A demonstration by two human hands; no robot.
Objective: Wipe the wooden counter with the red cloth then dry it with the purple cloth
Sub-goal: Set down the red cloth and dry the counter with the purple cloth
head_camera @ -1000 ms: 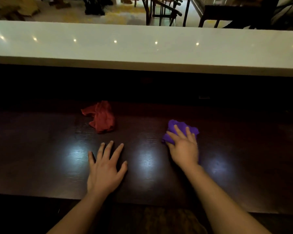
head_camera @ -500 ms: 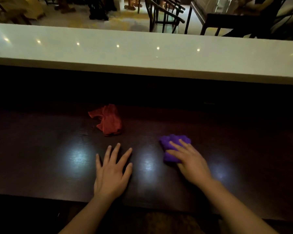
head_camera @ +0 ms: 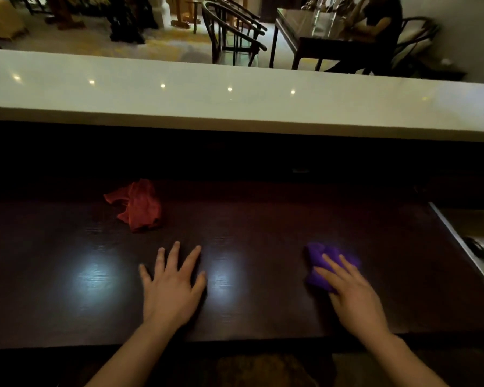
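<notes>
Head view: I am judging the drying step to be in hand. The right hand is pressing the purple cloth onto the wooden counter at near right, fingers straight and slightly spread. The left hand is resting flat, fingers wide, holding nothing. The red cloth is lying crumpled, far left. The next move, I judge, calls for a pressed sweep across the remaining surface.

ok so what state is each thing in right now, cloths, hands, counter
red cloth: crumpled, lying loose on the counter, untouched
purple cloth: bunched, pressed under the right hand's fingers
right hand: fingers straight, pressing the purple cloth
left hand: flat on the counter, fingers spread, holding nothing
counter: dark, glossy, showing light glare
</notes>
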